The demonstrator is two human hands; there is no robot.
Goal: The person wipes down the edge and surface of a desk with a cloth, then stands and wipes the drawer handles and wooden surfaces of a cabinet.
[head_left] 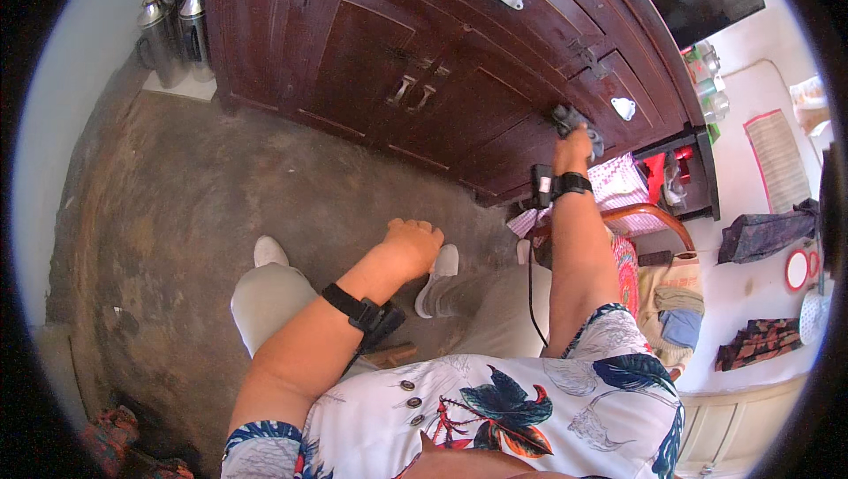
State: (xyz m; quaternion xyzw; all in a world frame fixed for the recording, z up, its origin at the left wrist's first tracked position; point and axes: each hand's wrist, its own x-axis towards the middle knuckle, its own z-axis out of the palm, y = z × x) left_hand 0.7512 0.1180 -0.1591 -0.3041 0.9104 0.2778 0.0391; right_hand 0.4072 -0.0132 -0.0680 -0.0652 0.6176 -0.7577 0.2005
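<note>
My right hand (575, 146) is stretched out to the front of a dark red wooden cabinet (424, 48), with its fingers closed on a bunched grey cloth (571, 123) that lies against the cabinet's face below a cup-shaped metal drawer pull (623, 108). Low in front of me, over the floor and near one of my shoes (445, 262), hangs my left hand (412, 244). Its fingers are curled, and whether they enclose anything is not visible. Black straps circle both wrists, each with a small dark device.
Several metal vacuum flasks (159, 35) stand at the cabinet's left end. A curved wooden chair arm (652, 211) and pink checked fabric (616, 181) are close by my right forearm. Folded clothes (679, 313) lie farther right. A black cable runs down from the right wrist device.
</note>
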